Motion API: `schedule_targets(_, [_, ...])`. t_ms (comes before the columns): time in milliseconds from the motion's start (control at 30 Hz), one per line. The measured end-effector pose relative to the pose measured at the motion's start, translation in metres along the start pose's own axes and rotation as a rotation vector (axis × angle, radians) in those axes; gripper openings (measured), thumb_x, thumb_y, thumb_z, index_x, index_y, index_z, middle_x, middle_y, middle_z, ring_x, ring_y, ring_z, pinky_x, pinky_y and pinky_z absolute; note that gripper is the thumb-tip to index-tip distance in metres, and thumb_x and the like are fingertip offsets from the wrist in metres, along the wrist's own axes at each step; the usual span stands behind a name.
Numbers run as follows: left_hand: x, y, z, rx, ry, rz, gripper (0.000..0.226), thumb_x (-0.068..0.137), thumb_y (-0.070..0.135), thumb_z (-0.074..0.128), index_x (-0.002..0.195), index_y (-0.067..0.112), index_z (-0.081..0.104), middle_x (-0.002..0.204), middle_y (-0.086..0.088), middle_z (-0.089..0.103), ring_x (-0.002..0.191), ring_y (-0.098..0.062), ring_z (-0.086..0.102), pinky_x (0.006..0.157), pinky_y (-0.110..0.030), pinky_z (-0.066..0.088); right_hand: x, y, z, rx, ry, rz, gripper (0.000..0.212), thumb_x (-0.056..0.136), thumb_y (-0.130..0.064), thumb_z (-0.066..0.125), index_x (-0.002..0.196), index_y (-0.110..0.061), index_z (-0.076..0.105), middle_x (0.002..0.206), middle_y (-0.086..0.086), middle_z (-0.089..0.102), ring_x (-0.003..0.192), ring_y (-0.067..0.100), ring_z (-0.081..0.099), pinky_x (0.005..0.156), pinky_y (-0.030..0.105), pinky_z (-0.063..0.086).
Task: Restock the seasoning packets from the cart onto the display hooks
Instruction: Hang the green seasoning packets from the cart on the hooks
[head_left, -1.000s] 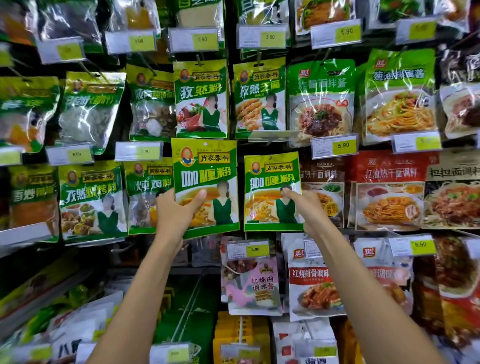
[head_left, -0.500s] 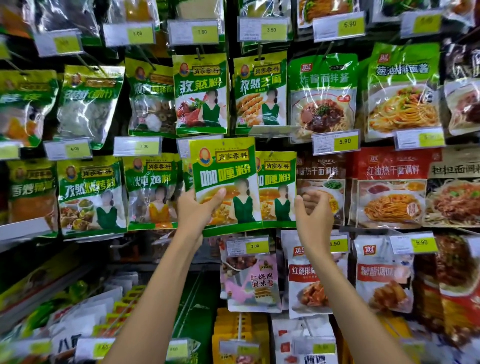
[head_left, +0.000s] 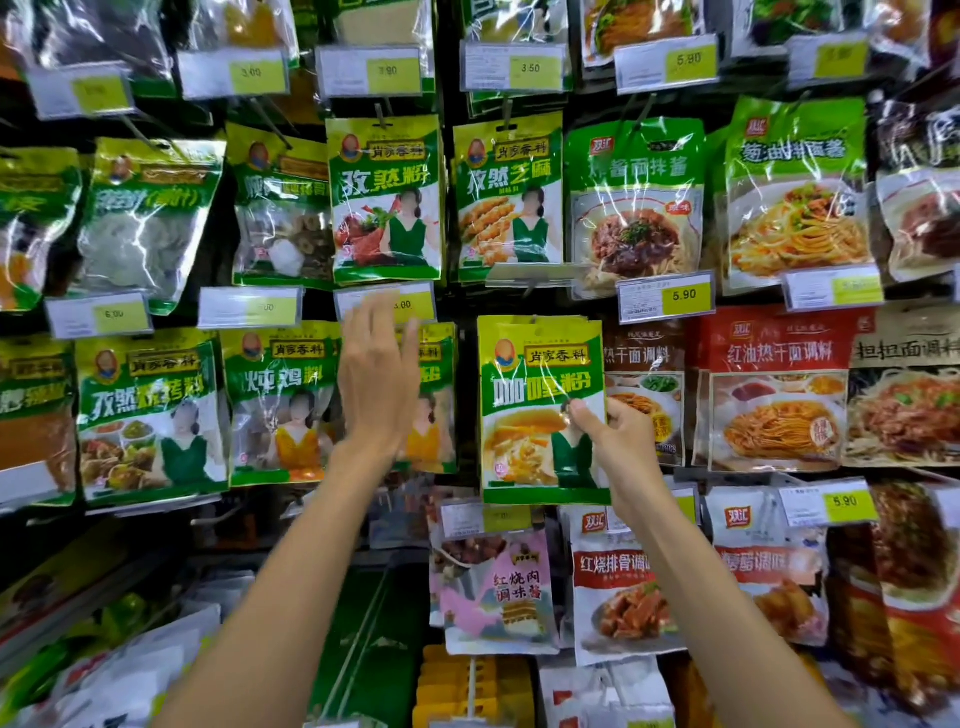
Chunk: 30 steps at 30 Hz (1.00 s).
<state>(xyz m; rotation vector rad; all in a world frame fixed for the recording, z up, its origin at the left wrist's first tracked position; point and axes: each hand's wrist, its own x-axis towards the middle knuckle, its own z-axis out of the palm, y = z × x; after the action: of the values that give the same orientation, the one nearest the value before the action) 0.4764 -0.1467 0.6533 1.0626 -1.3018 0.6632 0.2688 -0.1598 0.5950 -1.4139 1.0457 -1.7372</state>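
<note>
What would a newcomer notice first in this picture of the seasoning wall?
Dead centre, the right hand pinches the right edge of a green-and-yellow curry powder packet at the front of a middle-row stack. Just left, the left hand is raised open before neighbouring green packets. All around hang glossy pouches and yellow price tags.

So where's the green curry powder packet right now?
Head view, right of centre, middle row: the curry powder packet is left of the brown noodle-sauce packet, its right edge pinched by the right hand.
</note>
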Motion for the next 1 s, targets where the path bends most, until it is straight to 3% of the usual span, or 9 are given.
schedule_targets(100, [0.025, -0.020, 0.008, 0.198, -0.040, 0.146, 0.046, 0.100, 0.019, 0.045, 0.140, 0.000, 0.037, 0.143, -0.018, 0.040, 0.135, -0.031, 0.035, 0.115, -0.037, 0.026, 0.010, -0.005, 0.000, -0.017, 0.023, -0.002, 0.027, 0.091, -0.023, 0.062, 0.092, 0.004, 0.066, 0.098, 0.025, 0.067, 0.082, 0.034, 0.059, 0.081, 0.049, 0.051])
schedule_targets(167, [0.031, -0.030, 0.012, 0.259, -0.092, 0.178, 0.050, 0.100, 0.021, 0.045, 0.143, 0.001, 0.033, 0.146, -0.018, 0.036, 0.138, -0.030, 0.031, 0.117, -0.039, 0.020, 0.017, -0.007, 0.003, -0.035, 0.041, -0.005, 0.029, 0.090, -0.022, 0.062, 0.090, 0.007, 0.065, 0.098, 0.028, 0.066, 0.089, 0.041, 0.060, 0.084, 0.051, 0.049])
schedule_targets(267, [0.030, -0.038, 0.016, 0.262, -0.105, 0.224, 0.047, 0.100, 0.023, 0.046, 0.140, -0.002, 0.038, 0.142, -0.019, 0.042, 0.134, -0.032, 0.036, 0.114, -0.044, 0.025, 0.025, -0.006, 0.007, -0.021, 0.018, 0.017, 0.026, 0.089, -0.021, 0.065, 0.095, 0.005, 0.067, 0.098, 0.027, 0.067, 0.085, 0.033, 0.062, 0.074, 0.042, 0.048])
schedule_targets(333, [0.029, -0.040, 0.016, 0.256, -0.091, 0.241, 0.046, 0.099, 0.023, 0.046, 0.137, -0.002, 0.041, 0.138, -0.020, 0.046, 0.130, -0.033, 0.040, 0.113, -0.045, 0.027, 0.028, -0.005, 0.009, -0.007, 0.006, 0.030, 0.028, 0.088, -0.021, 0.066, 0.093, 0.006, 0.067, 0.086, 0.023, 0.065, 0.080, 0.025, 0.055, 0.070, 0.035, 0.040])
schedule_targets(500, [0.029, -0.043, 0.015, 0.209, -0.072, 0.272, 0.044, 0.099, 0.022, 0.048, 0.134, -0.003, 0.044, 0.133, -0.021, 0.050, 0.126, -0.034, 0.045, 0.110, -0.046, 0.031, 0.034, -0.006, 0.011, -0.004, 0.016, 0.057, 0.028, 0.084, -0.017, 0.067, 0.061, -0.011, 0.054, 0.070, 0.007, 0.053, 0.072, 0.020, 0.047, 0.066, 0.032, 0.036])
schedule_targets(633, [0.029, -0.047, 0.016, 0.186, -0.049, 0.295, 0.042, 0.098, 0.021, 0.050, 0.133, -0.002, 0.047, 0.131, -0.020, 0.053, 0.124, -0.033, 0.048, 0.109, -0.046, 0.033, 0.035, -0.007, 0.010, -0.021, 0.021, 0.059, 0.026, 0.082, -0.015, 0.067, 0.062, -0.009, 0.052, 0.082, 0.011, 0.058, 0.080, 0.019, 0.049, 0.061, 0.031, 0.036])
schedule_targets(800, [0.030, -0.049, 0.017, 0.175, -0.025, 0.311, 0.041, 0.097, 0.022, 0.051, 0.132, -0.001, 0.047, 0.130, -0.018, 0.053, 0.123, -0.032, 0.048, 0.110, -0.045, 0.033, 0.037, -0.002, 0.018, -0.088, 0.090, 0.017, 0.023, 0.085, -0.016, 0.066, 0.064, -0.007, 0.059, 0.074, 0.011, 0.060, 0.073, 0.022, 0.050, 0.068, 0.037, 0.042])
schedule_targets(900, [0.030, -0.050, 0.018, 0.169, -0.020, 0.315, 0.042, 0.097, 0.023, 0.051, 0.132, -0.001, 0.047, 0.129, -0.017, 0.054, 0.123, -0.030, 0.048, 0.110, -0.044, 0.034, 0.038, 0.005, 0.024, -0.162, 0.150, -0.050, 0.036, 0.088, -0.022, 0.065, 0.057, -0.012, 0.051, 0.056, 0.002, 0.048, 0.053, 0.015, 0.037, 0.054, 0.028, 0.030])
schedule_targets(1000, [0.030, -0.050, 0.017, 0.174, -0.030, 0.317, 0.042, 0.097, 0.024, 0.051, 0.132, -0.001, 0.047, 0.130, -0.017, 0.053, 0.123, -0.030, 0.048, 0.110, -0.043, 0.033, 0.039, 0.012, 0.027, -0.184, 0.178, -0.094, 0.035, 0.089, -0.025, 0.063, 0.061, -0.008, 0.051, 0.055, 0.003, 0.044, 0.051, 0.015, 0.033, 0.052, 0.028, 0.024])
